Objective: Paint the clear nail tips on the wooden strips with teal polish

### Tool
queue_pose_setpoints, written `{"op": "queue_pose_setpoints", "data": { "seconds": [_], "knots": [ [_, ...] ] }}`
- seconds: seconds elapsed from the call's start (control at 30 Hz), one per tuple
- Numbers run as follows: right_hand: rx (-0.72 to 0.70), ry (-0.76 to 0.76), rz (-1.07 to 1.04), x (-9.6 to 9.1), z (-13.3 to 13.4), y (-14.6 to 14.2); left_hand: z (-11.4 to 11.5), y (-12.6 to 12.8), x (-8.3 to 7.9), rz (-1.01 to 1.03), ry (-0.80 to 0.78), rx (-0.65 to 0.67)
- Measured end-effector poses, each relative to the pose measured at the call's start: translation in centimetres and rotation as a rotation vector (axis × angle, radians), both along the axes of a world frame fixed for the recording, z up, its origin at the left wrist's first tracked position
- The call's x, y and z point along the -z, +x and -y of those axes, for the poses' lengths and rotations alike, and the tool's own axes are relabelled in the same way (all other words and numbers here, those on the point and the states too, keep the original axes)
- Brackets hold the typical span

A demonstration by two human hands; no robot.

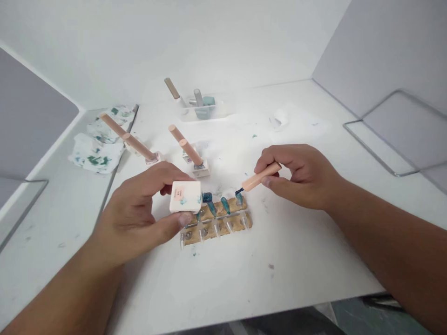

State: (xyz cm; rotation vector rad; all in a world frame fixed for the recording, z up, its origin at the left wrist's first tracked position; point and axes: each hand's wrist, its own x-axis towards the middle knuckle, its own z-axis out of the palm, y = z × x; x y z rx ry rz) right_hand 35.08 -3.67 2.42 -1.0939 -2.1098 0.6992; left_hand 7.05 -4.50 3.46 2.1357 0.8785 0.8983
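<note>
My left hand [139, 211] grips a white square nail polish bottle [186, 197] on its side, the dark teal neck facing right. Between the thumb and fingers of my right hand [296, 174] is a peach-handled nail polish brush [260, 177]. Its dark bristles meet or hover just over the rightmost nail tip [239, 199] in the back row; I cannot tell which. Several tips there carry teal polish, and the left end is partly hidden by the bottle and my hand. The front row of clear tips [228, 225] sits on a gold-brown stand [223, 235].
Several peach-capped polish bottles [200, 167] stand behind my left hand. Farther back, a clear tray [206, 116] holds more bottles. Teal-stained tissues [94, 151] lie at the left, a crumpled white tissue [278, 120] at the back right. A bent metal frame [380, 163] stands at the right.
</note>
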Motion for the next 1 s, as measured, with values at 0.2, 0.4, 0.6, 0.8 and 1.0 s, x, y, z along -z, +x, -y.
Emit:
{"op": "queue_pose_setpoints", "data": {
  "seconds": [0.2,0.4,0.6,0.8,1.0],
  "knots": [
    [0.008,-0.019,-0.015,0.11,-0.17,0.20,-0.04,0.01,0.15,-0.004,0.008,0.004],
    [-0.001,-0.012,-0.005,0.38,-0.18,-0.08,-0.17,0.00,0.18,-0.008,0.028,0.007],
    [0.044,-0.015,-0.050,0.26,-0.27,0.04,-0.08,-0.06,0.10,-0.004,0.021,0.005],
    [-0.031,0.045,-0.024,0.25,-0.13,0.00,-0.12,-0.06,0.12,-0.009,0.021,0.008],
    [-0.115,0.026,-0.079,-0.09,0.16,0.20,-0.24,0.10,0.05,-0.022,0.039,0.007]
  ]
}}
